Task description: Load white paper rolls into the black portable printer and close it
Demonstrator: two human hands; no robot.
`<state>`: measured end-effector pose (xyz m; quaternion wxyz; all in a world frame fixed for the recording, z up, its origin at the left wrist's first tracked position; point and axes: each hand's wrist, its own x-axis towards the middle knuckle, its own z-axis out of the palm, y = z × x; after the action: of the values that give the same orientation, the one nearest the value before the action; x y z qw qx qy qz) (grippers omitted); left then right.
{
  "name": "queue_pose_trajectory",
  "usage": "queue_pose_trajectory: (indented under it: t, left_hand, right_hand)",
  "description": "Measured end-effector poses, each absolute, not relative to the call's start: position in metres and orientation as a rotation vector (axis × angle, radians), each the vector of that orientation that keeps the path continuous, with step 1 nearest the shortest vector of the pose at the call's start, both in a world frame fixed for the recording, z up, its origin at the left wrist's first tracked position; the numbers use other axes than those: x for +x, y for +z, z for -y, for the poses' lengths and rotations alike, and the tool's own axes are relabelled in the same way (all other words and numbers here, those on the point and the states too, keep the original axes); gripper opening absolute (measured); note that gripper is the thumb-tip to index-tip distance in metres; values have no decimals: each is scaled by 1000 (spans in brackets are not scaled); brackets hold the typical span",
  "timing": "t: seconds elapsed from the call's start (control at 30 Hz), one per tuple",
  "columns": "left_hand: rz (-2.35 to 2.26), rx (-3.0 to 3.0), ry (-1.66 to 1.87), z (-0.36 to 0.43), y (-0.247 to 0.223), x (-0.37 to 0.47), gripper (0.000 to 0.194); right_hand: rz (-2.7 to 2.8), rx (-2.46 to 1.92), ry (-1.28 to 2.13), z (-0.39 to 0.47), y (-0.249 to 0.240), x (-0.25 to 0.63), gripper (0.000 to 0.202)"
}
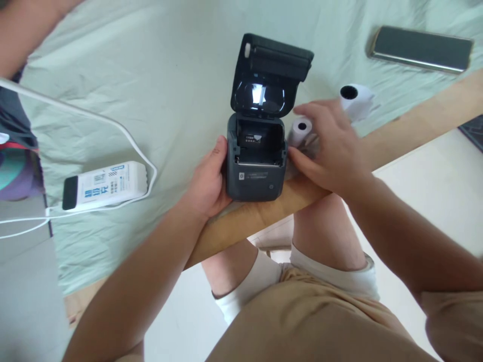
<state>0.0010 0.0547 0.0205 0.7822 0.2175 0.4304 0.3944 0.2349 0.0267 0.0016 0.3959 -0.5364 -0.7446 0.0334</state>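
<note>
A dark label printer (pixel 256 182) sits at the table's front edge with its lid (pixel 264 75) raised. Its paper bay is exposed, with a small printed label inside and no roll in it. My left hand (pixel 207 181) is closed against the printer's left side, thumb along the casing. Just right of the printer, my right hand (pixel 332 143) has its thumb and fingers around a small white paper roll (pixel 298 131); the far side of the roll is hidden. Beyond that hand lies a larger white roll (pixel 358 102) with a black core.
A phone (pixel 422 49) rests at the far right of the green cloth (pixel 181 90). To the left lies a white power strip (pixel 107 186) with a white cable (pixel 94 113). Another person's arm (pixel 30 30) reaches in at top left. A wooden edge (pixel 245 218) runs along the front.
</note>
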Motion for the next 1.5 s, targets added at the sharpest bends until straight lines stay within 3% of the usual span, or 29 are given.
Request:
queue_pose_trajectory:
  t: [0.1,0.27,0.43,0.53,0.73,0.97,1.3,1.5]
  left_hand:
    - [-933,466,869,-55,19,1,39]
    - [-921,440,856,-55,19,2,41]
    - [-871,520,877,-52,20,1,26]
    - [-837,615,874,-50,18,-1,21]
    - [-798,615,907,-50,16,-2,16]
    - [-818,605,874,-50,17,-1,18]
    - [-877,671,850,-49,24,-3,23]
    - [-840,705,865,-48,18,-4,24]
  right_hand:
    - [1878,-1426,165,-40,-17,234,48]
    - [1556,-1359,324,-50,-34,250,66]
    - [1421,-1258,333,-43,-24,249,42]
    - [1446,-1095,277,-27,2,227,38]
    - [1830,-1297,274,-24,40,186,16]
    - [1907,-1237,194,-33,29,189,16]
    - [2092,-1169,386,-52,44,204,20]
    - [1805,-1307,141,-38,45,197,14]
